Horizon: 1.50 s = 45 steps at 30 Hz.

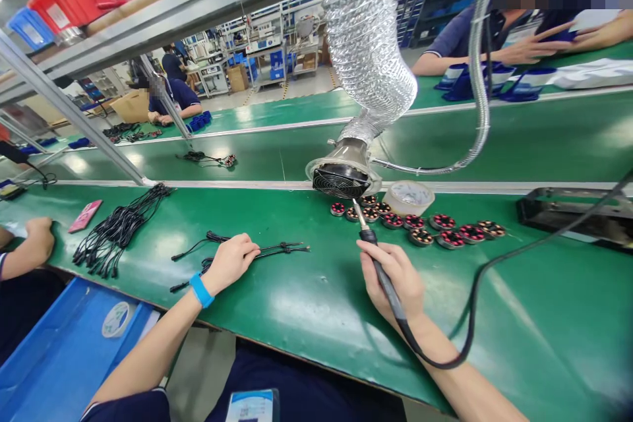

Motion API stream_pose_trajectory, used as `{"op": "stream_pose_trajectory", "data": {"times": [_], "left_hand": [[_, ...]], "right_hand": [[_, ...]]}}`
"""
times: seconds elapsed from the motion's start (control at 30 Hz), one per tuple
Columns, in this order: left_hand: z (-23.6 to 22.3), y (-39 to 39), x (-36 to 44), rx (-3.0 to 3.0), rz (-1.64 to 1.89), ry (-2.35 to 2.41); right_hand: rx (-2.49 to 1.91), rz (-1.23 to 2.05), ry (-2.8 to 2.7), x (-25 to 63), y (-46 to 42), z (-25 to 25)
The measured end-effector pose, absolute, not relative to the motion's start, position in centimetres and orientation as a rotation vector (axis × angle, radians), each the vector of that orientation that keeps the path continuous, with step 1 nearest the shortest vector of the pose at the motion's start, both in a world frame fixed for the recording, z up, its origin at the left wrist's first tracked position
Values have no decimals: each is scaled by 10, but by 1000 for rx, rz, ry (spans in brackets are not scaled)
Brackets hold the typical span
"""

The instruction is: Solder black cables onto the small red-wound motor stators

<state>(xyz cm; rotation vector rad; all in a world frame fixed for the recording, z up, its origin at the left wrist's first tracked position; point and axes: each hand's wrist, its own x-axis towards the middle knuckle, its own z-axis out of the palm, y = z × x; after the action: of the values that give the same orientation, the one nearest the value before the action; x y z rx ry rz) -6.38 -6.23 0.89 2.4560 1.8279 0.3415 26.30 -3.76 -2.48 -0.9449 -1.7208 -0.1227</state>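
My right hand (395,280) is wrapped round a soldering iron (383,270), whose metal tip points up and away, just below the fume extractor hood (341,175). Several small round motor stators (450,239) with copper and red windings lie on the green bench beyond that hand. My left hand (230,264), with a blue band at the wrist, pinches a black cable (270,250) low over the bench. The cable's bare ends point right, towards the iron. More black cable with plug ends lies under and left of this hand.
A bundle of black cables (126,227) and a pink packet (85,216) lie at the left. A tape roll (409,198) stands behind the stators. A dark metal holder (568,211) is at the right. A co-worker's arm (24,250) rests at the left edge; another person sits opposite.
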Motion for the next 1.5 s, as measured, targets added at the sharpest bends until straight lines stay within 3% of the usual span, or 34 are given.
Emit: {"op": "stream_pose_trajectory", "data": {"times": [0.33, 0.6, 0.87, 1.13, 1.37, 1.5], "left_hand": [[-2, -59, -55, 2502, 424, 1857], [15, -71, -85, 2532, 468, 1954], [-5, -93, -136, 2569, 251, 2100], [2, -56, -168, 2809, 65, 1723], [32, 16, -105, 2647, 577, 1728], [20, 85, -40, 2564, 562, 1575]], "right_hand": [[-826, -165, -1766, 262, -34, -20], [-914, -167, -1781, 263, -35, -29], [-922, -152, -1790, 261, -35, -32], [-923, -202, -1818, 260, -36, -30], [-895, -234, -1784, 257, -27, -33], [-939, -241, -1731, 259, -28, -36]]}}
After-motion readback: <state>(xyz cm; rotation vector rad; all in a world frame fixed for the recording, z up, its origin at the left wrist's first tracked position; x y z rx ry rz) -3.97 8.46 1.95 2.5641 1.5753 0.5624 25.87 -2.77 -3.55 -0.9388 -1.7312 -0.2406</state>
